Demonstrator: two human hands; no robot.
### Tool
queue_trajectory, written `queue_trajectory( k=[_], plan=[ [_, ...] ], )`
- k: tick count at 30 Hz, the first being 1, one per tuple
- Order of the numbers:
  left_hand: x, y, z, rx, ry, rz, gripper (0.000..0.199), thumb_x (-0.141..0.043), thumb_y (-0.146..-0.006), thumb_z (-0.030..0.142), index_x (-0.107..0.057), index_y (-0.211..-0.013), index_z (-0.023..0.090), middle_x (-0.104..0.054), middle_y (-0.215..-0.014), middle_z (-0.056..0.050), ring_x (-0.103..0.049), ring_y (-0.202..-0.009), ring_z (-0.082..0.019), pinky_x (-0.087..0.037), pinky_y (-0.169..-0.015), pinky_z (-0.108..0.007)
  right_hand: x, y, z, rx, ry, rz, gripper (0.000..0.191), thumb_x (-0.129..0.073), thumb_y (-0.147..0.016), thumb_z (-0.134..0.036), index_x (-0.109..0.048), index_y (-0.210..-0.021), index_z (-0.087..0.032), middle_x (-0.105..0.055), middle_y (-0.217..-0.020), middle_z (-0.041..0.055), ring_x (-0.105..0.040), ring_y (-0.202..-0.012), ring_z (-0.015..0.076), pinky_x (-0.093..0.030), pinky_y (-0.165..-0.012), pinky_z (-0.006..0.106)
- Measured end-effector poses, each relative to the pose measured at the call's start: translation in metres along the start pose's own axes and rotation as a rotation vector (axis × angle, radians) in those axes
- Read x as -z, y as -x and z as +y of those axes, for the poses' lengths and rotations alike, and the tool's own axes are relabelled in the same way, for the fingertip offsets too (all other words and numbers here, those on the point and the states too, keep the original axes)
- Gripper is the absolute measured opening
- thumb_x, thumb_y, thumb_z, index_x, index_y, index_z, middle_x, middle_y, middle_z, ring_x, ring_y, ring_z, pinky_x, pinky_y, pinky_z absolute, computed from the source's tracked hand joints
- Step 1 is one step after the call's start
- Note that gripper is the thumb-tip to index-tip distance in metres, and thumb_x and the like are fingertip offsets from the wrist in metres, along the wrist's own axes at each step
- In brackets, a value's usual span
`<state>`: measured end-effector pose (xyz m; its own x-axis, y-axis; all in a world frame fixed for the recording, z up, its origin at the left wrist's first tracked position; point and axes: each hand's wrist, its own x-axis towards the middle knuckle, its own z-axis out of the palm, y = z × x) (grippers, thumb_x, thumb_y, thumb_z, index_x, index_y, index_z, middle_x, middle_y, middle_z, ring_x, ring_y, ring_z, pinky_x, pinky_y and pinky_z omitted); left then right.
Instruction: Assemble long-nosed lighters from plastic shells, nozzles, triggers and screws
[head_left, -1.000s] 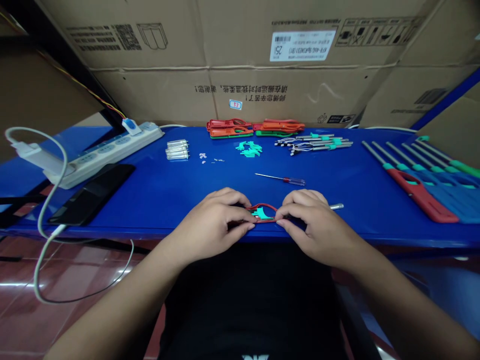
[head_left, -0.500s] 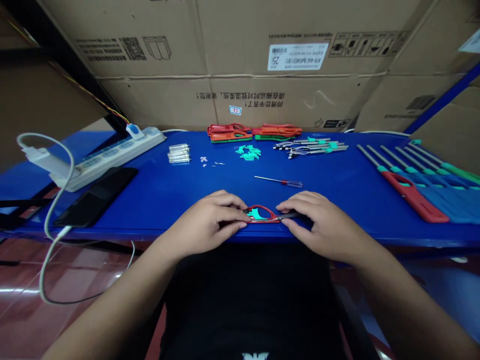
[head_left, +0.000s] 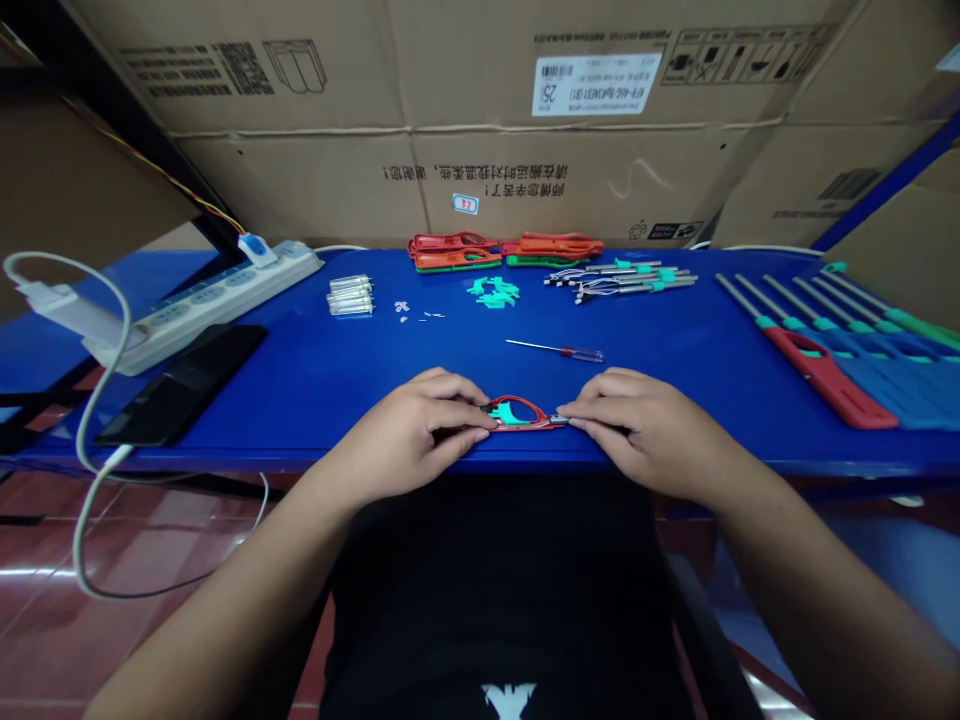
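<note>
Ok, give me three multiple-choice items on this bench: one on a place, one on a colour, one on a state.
1. Where does the small screwdriver lie?
A. On the floor
B. On the blue tabletop
C. On the power strip

2. What colour is the piece inside the red handle?
A. Yellow
B. White
C. Teal

3. How do the left hand and right hand stand to that handle?
A. Both hold it
B. Neither touches it
C. Only the left touches it

1: B, it lies flat above the hands.
2: C, the teal piece shows within the frame.
3: A, fingers of both hands meet its ends.
</note>
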<state>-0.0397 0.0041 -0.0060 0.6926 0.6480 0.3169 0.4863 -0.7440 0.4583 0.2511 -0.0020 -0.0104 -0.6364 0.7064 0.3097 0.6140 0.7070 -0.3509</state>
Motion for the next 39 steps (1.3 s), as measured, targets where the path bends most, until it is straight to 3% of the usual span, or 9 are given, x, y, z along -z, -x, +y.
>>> queue_trajectory(
  k=[8, 17, 24, 30, 39],
  plan=[
    [-0.0002, -0.0007, 0.0019, -0.007, -0.031, 0.001, 0.021, -0.059, -0.096, 0.024, -0.075, -0.11, 0.024, -0.069, -0.113, -0.006, -0.063, -0.105, -0.02, -0.051, -0.092, -0.037, 0.0019, -0.0041, 0.0009, 0.01, 0.062, -0.048, 0.03, -0.047, -0.098, -0.018, -0.075, -0.11, -0.019, -0.07, -0.095, 0.0086, -0.061, -0.089, 0.0217, -0.053, -0.081, 0.039],
    [-0.0021, -0.0016, 0.0009, -0.009, -0.016, 0.025, 0.019, -0.06, -0.095, 0.024, -0.076, -0.106, 0.023, -0.071, -0.111, -0.006, -0.065, -0.102, -0.019, -0.052, -0.09, -0.034, -0.0015, -0.001, 0.0017, 0.019, 0.049, 0.008, 0.03, -0.049, -0.098, -0.018, -0.075, -0.112, -0.02, -0.07, -0.094, 0.0091, -0.06, -0.089, 0.022, -0.052, -0.081, 0.039],
    [-0.0018, -0.0015, -0.0013, -0.015, -0.027, 0.025, 0.019, -0.059, -0.096, 0.024, -0.075, -0.108, 0.022, -0.071, -0.112, -0.005, -0.064, -0.103, -0.019, -0.051, -0.092, -0.035, 0.0023, -0.0094, 0.0051, 0.029, 0.09, -0.078, 0.031, -0.045, -0.097, -0.017, -0.074, -0.108, -0.018, -0.069, -0.096, 0.0093, -0.061, -0.091, 0.0232, -0.051, -0.083, 0.04],
    [-0.0028, -0.0014, -0.0017, -0.023, -0.033, 0.021, 0.02, -0.059, -0.096, 0.022, -0.074, -0.109, 0.022, -0.07, -0.112, -0.005, -0.064, -0.104, -0.019, -0.05, -0.092, -0.034, -0.0009, -0.0085, 0.004, 0.034, 0.14, -0.071, 0.031, -0.043, -0.098, -0.017, -0.072, -0.107, -0.015, -0.067, -0.095, 0.0097, -0.058, -0.089, 0.0232, -0.049, -0.083, 0.04],
    [-0.0022, -0.0002, -0.0015, -0.019, -0.032, 0.019, 0.02, -0.059, -0.096, 0.022, -0.074, -0.109, 0.022, -0.07, -0.113, -0.005, -0.064, -0.104, -0.019, -0.05, -0.093, -0.034, 0.0059, -0.0083, 0.0028, 0.024, 0.083, -0.065, 0.027, -0.052, -0.099, -0.031, -0.071, -0.113, -0.017, -0.072, -0.104, 0.0081, -0.062, -0.099, 0.023, -0.048, -0.091, 0.04]
  ],
)
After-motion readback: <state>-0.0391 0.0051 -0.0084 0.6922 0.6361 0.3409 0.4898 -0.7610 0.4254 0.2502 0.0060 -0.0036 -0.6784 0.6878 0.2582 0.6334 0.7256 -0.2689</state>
